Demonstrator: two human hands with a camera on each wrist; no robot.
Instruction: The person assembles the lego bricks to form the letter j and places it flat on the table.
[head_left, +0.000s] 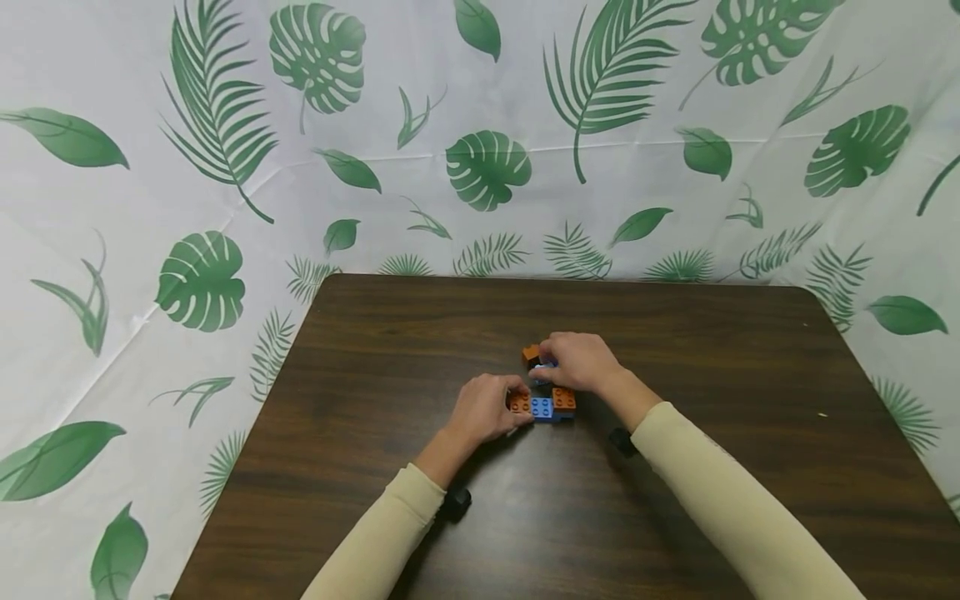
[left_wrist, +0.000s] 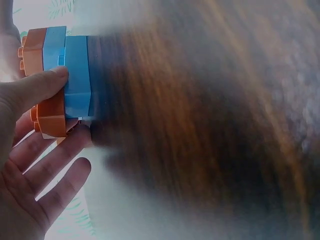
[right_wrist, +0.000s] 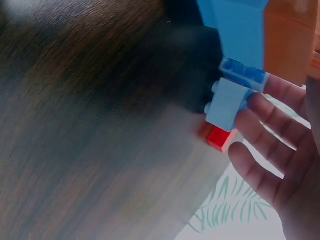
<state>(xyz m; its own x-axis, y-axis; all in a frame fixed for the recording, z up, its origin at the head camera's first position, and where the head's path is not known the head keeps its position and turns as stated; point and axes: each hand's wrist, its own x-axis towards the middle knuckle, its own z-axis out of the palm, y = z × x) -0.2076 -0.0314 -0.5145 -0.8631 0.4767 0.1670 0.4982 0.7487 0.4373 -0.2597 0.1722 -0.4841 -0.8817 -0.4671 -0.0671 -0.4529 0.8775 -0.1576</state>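
Note:
My left hand [head_left: 483, 407] grips the left end of a small build of toy building bricks. In the left wrist view its thumb presses the near side, while the fingers reach round an orange brick [left_wrist: 52, 117]. A blue brick [left_wrist: 77, 75] forms the base, and another orange brick [head_left: 564, 398] tops the right end. Between the orange bricks shows a light blue brick [head_left: 542, 407]. Just behind the build, my right hand [head_left: 581, 362] pinches a light blue brick [right_wrist: 227, 105], its thumb hidden in the right wrist view.
Behind the right hand's fingertips lies an orange brick [head_left: 531, 355]. The right wrist view has a red brick [right_wrist: 220, 138] beyond the fingers. The dark wooden table [head_left: 420, 333] ends at a leaf-print cloth [head_left: 487, 242]. A tiny yellowish scrap [head_left: 822, 415] lies at the right.

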